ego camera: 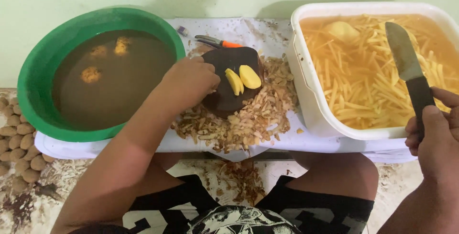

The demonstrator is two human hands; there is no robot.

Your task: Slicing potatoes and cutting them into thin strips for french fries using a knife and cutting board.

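Fingers, left: fingers (pixel 210 78) of the left hand (pixel 191 82) curl downward and are pressed together, tips on the cutting board (pixel 224 101) – whether they touch the potato pieces cannot be told.
Fingers, right: the right hand (pixel 437 138) is wrapped closed around the dark handle of the knife (pixel 406 66), blade pointing to 12 o'clock, raised over the white tub (pixel 311 105).
Work item: two peeled yellow potato pieces (pixel 243 78) lie side by side on the round dark board, just at 3 o'clock of the left fingertips.
Step in hand (judged): pieces are being set or steadied on the board; the knife is held well apart at 3 o'clock.
Next move calls for: a cut would need the blade brought across the tub rim to the board – with the left fingertips kept clear of the edge.
Surroundings: peelings (pixel 248 121) are heaped around the board from 3 to 7 o'clock; a green basin (pixel 36 90) of murky water stands at 9 o'clock; an orange-handled peeler (pixel 217 41) lies at 12 o'clock; potato strips (pixel 373 86) soak in the tub; unpeeled potatoes (pixel 16 143) sit on the floor at far 8 o'clock.
Obstructions: the tub's near wall stands between knife and board; peelings crowd the board's edge.
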